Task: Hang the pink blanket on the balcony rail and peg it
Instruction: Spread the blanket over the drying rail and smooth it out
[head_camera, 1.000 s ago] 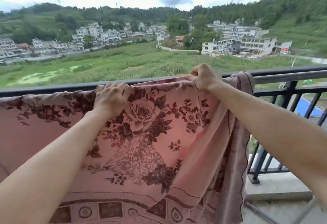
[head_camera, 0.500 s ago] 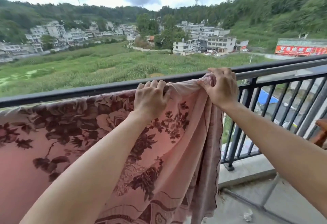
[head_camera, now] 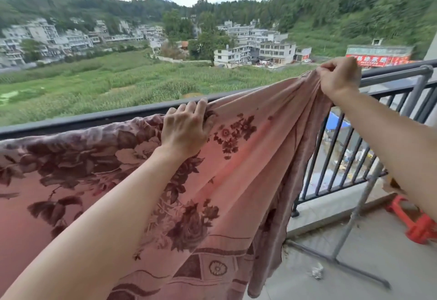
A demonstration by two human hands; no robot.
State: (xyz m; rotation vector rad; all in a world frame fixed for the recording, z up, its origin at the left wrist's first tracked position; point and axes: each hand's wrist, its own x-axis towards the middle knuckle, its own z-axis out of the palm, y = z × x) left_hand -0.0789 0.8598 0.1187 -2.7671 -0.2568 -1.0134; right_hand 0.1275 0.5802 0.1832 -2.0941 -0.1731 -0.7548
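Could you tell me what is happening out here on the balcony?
A person is hanging the pink blanket over the balcony rail. The left grip holds the cloth down on top of the rail, while the right grip pinches a bunched corner at about rail height farther right. Much of the blanket drapes down the near side, and no peg is in view.

Blanket point(head_camera: 236, 169) over balcony rail point(head_camera: 118, 116)
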